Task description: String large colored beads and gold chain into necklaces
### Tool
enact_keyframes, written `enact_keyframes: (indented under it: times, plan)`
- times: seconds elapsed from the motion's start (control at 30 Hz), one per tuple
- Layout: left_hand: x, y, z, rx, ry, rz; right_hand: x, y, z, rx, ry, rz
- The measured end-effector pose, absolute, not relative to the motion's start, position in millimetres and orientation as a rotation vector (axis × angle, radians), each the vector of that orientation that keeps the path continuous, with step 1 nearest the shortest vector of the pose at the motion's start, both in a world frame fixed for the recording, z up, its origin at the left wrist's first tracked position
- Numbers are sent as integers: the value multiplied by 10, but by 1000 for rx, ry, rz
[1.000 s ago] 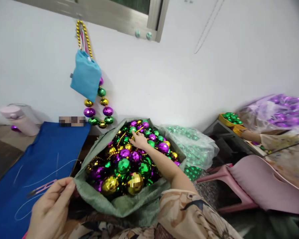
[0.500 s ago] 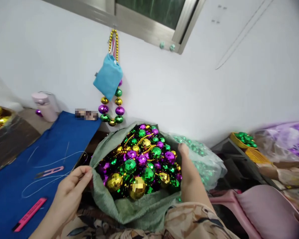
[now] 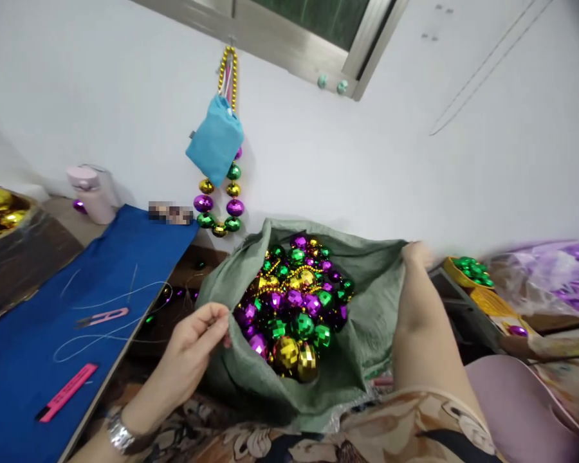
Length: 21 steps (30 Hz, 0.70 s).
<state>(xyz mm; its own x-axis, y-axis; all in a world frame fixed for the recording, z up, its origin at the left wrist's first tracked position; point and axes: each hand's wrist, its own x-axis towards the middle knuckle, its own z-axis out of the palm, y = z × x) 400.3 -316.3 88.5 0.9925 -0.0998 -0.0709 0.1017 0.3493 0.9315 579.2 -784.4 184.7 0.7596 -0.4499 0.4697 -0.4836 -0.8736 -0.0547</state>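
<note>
A green woven sack [image 3: 376, 308] stands in front of me with its mouth held wide. Inside it lies a heap of shiny faceted bead necklaces [image 3: 294, 299] in purple, green and gold. My left hand [image 3: 202, 337] pinches the sack's left rim between thumb and fingers. On the far right corner of the rim, my right hand [image 3: 417, 254] is closed round the cloth, its arm stretched out and its fingers partly hidden. Large gold beads sit at the near side of the heap.
At left, a blue-covered table [image 3: 24, 366] bears a pink cutter [image 3: 67, 392], thread snips [image 3: 103, 317] and loose thread. A pink bottle [image 3: 91, 196] stands behind, beside a box of gold beads [image 3: 4, 212]. A blue pouch [image 3: 217, 138] hangs on the wall. A pink chair [image 3: 516, 405] is at right.
My right hand has moved right and away, pulling the sack's rim outward and widening its mouth. My left hand and the sack's left rim appear further right in view.
</note>
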Motion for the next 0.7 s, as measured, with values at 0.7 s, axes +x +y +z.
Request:
enact_keyframes:
  times: [0.7]
  plan:
    - [3850, -2987, 919, 1159, 134, -172, 5357, -6288, 343, 2950, 433, -345]
